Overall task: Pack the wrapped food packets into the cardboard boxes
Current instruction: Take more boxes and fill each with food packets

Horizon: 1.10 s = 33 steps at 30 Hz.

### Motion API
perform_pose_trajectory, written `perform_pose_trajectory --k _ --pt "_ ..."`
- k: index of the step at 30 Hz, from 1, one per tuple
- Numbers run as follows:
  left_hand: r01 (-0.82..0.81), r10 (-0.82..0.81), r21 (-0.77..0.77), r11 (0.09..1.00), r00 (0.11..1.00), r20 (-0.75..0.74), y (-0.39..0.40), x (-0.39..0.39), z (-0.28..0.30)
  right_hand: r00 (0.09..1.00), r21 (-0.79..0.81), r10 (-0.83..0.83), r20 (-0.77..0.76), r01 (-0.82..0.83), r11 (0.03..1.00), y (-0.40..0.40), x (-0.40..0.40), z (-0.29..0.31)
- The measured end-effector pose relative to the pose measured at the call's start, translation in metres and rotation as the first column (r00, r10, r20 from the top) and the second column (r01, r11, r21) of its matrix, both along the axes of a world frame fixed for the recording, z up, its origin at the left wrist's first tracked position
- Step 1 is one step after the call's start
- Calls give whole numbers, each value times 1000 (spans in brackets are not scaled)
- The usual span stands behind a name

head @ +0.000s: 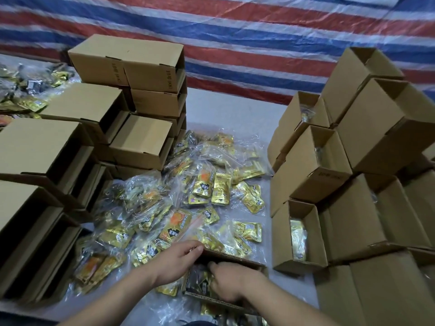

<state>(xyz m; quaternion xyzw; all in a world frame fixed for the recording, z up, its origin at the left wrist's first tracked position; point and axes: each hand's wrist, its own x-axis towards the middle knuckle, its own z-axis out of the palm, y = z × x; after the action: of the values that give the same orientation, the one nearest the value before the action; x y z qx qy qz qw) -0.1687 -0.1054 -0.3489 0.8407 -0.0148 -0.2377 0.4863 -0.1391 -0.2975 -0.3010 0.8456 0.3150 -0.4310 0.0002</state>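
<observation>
Head view: stacked boxes (131, 67) flank a heap of gold packets (207, 189). Nearest the heap sits an open box (233, 258); the left hand (175, 262) grips its far rim, the right hand's (231, 282) curled fingers press packets inside.

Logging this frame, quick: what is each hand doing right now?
Left hand: holds the box by its far rim.
Right hand: inside the box on the packets; grip cannot be told.
</observation>
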Motion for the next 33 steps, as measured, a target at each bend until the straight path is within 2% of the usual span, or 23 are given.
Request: perform_pose_trajectory --k 3,7,9,11,13,15,19,21,23,25,27,29,31,33 --pt "-27 27 -22 999 1000 5 1 -3 -3 999 106 -21 24 19 994 -5 -2 -9" --pt "-13 13 -27 1000 1000 17 3 -6 -2 993 236 67 101 -90 968 -16 -7 1" --pt "-20 20 -29 999 1000 4 3 -8 -2 991 276 27 129 -62 959 -21 -9 8" --pt "-35 35 -32 999 999 -3 4 -10 -1 991 192 -34 128 9 981 -23 -11 10" --pt "-41 41 -26 999 999 -5 4 -11 -2 996 21 -74 45 73 997 -21 -14 7" --pt "-41 41 -13 999 999 -3 2 -12 -2 990 -67 -134 -29 132 989 -18 -15 1" --pt "-53 53 -12 999 999 -11 -3 -10 0 959 -44 -267 -99 263 964 -21 -4 1" --pt "-58 57 -26 998 998 -26 -4 -8 1 964 -35 -239 -120 237 971 -28 -3 6" --pt "-61 60 -37 997 998 -34 -3 -8 0 977 31 -179 -113 183 983 -38 -5 13" --pt "-60 59 -44 997 998 -31 -1 -8 -1 972 173 -219 -81 230 958 -46 -4 23" --pt "-65 64 -34 997 998 -28 1 -10 -3 947 351 -321 26 293 890 -51 1 33" --pt "-66 66 -20 998 997 -30 1 -10 -4 926 452 -327 188 214 866 -54 11 35" --pt "-71 70 -20 997 997 -38 -1 -10 -3 937 392 -255 239 147 908 -53 21 27" --pt "-80 79 -27 996 996 -46 -2 -11 1 967 240 -191 166 149 959 -46 27 16"
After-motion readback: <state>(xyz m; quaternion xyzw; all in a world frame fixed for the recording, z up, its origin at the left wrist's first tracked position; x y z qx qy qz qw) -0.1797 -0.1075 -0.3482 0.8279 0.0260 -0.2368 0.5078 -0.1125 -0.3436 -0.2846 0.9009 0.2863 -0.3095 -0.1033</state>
